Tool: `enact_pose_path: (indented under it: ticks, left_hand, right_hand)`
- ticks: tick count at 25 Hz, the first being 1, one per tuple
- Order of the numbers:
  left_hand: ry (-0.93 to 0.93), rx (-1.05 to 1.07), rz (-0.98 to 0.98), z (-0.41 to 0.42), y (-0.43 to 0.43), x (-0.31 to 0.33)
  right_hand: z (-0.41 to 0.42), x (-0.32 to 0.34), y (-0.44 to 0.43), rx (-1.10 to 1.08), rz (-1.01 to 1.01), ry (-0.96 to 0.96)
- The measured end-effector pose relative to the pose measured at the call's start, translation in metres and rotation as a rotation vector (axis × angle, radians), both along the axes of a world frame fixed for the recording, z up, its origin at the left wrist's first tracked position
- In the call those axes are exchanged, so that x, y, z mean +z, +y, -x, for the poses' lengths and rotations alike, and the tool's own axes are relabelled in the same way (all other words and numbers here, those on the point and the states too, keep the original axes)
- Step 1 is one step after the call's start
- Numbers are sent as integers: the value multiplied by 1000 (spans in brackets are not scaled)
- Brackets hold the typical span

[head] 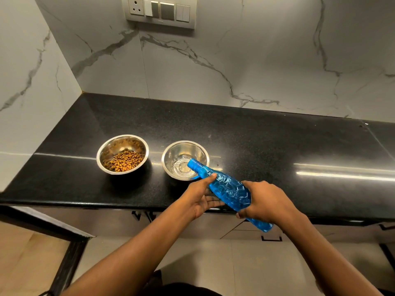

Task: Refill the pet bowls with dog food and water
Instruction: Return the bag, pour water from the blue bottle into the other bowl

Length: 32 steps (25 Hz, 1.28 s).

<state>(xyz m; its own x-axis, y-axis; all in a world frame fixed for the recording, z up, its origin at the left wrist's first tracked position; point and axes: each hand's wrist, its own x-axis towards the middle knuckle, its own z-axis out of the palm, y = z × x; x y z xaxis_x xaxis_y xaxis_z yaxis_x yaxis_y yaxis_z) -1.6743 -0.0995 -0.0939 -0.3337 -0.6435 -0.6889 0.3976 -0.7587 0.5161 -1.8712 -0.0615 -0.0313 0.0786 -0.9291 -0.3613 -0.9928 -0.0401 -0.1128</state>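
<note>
So we're gripping the blue bottle (229, 192) w/ the right hand (267, 202), fingers wrapped tight round the fat lower half, base end sticking out past the wrist toward 5 o'clock. Left hand (201, 197) is cupping under the neck side, fingers spread and only lightly touching the bottle, more a steadying prop than a real grip.

Bottle's long axis is running from 5 o'clock up to 11 o'clock, mouth end tilted down and pointing at 11, hanging just over the near rim of the water bowl (185, 160). We're seeing a shallow bit of water in the bowl already, so imo we're mid-pour.

Risk-wise: the mouth is sitting right at the rim's 5 o'clock edge, not over the middle, so if we're tipping harder or the glug surges, water's prob splashing onto the black counter (277, 150). Squeezing that faceted plastic too much could do the same. Bowl's light steel too, so bumping it w/ the neck could skid it.

Food bowl (122, 154) is sitting at 9 o'clock of the water one, apart from it, w/ kibble (126, 161) in, so that half's looking done.
</note>
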Motion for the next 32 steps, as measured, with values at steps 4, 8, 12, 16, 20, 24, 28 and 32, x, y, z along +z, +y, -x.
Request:
enact_pose_path:
  ticks: [4,8,12,16,20,24,28,32]
  left_hand:
    - [0,7,-4,0,1,-1]
    - [5,10,-11,0,2,-2]
    - [10,13,-9,-1,2,-2]
    - [1,1,-1,0,2,-3]
    - [1,0,3,0,2,-2]
    - [-2,-1,7,-1,1,-1]
    - [7,-7,13,-2,1,2]
    - [6,-18,17,-1,2,4]
  right_hand:
    - [0,0,3,1,-2,4]
    - [0,2,4,-5,-4,-1]
    - [-1,3,4,-8,-3,-11]
    - [-1,4,5,-6,16,-3]
    - [-2,5,7,-8,21,-1]
    - [-1,5,8,-8,24,-2]
    - [-1,5,8,-13,32,0]
    - [1,4,9,-28,36,-14]
